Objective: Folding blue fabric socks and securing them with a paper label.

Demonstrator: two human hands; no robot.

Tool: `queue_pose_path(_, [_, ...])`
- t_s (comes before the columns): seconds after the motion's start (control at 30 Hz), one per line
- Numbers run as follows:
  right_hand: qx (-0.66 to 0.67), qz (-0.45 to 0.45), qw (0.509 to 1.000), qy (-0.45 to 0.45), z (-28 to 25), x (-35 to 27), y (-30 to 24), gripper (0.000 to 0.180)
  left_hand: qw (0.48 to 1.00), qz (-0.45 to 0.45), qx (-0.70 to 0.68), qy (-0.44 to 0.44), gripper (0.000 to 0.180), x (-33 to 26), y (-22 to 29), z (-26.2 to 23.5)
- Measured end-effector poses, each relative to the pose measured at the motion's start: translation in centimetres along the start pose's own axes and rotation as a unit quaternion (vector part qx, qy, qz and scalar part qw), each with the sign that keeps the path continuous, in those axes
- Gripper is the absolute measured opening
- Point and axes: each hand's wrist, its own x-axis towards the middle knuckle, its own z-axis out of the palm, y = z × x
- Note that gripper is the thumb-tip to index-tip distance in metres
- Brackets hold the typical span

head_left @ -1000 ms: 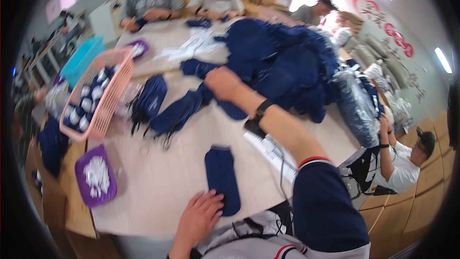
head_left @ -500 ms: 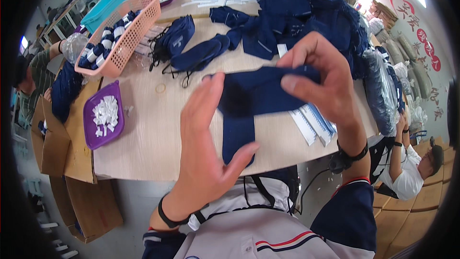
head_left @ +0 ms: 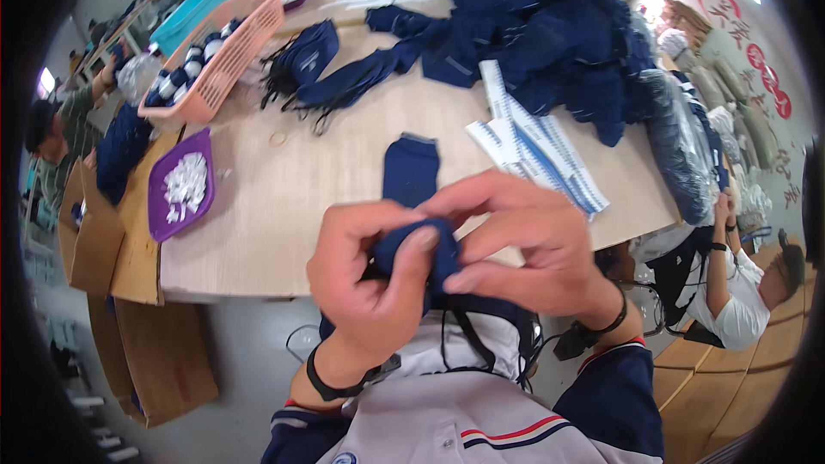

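Left hand [head_left: 369, 266] and right hand [head_left: 524, 249] pinch a bunched navy cloth [head_left: 443, 245]

Head view: we see both hands meet in front of the chest, at the near edge of the pale table [head_left: 266, 215]. The bunched navy cloth sits between them, off the tabletop. We mark the left grip as thumb laid across the cloth, fingers curled around its side. We mark the right grip as thumb and fingers pinching the other side; how hard either presses, we cannot tell. Part of the cloth is hidden by the fingers.

Just beyond the hands we log a flat navy cloth [head_left: 411, 170] on the table, its near end covered by the hands. Right of it, white strips [head_left: 550, 155] lie fanned and overlapping. Farther back, we note a big navy pile [head_left: 550, 43], and left of that, navy pouches [head_left: 314, 53] with black cords.

On the left we have a purple tray [head_left: 204, 144] with small white pieces [head_left: 186, 185], and behind it a pink basket [head_left: 245, 34] holding navy rolls [head_left: 191, 69] with white bands. A turquoise basket [head_left: 193, 13] stands beside that one. At right, we tag a person in a white shirt [head_left: 726, 296].
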Motion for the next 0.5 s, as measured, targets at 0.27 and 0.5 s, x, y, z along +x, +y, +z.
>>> queue_pose_path(0.27, [0.002,0.005,0.995,0.101,2.3,-2.8,0.5,0.021,0.998,-0.027,0.06,0.012,0.014,-1.8,0.3,0.2])
queue_pose_path(0.5, [0.225,0.182,0.95,0.119,3.2,-2.9,-0.1,0.032,0.997,-0.007,0.072,-0.007,0.028,-2.5,-0.1,0.3])
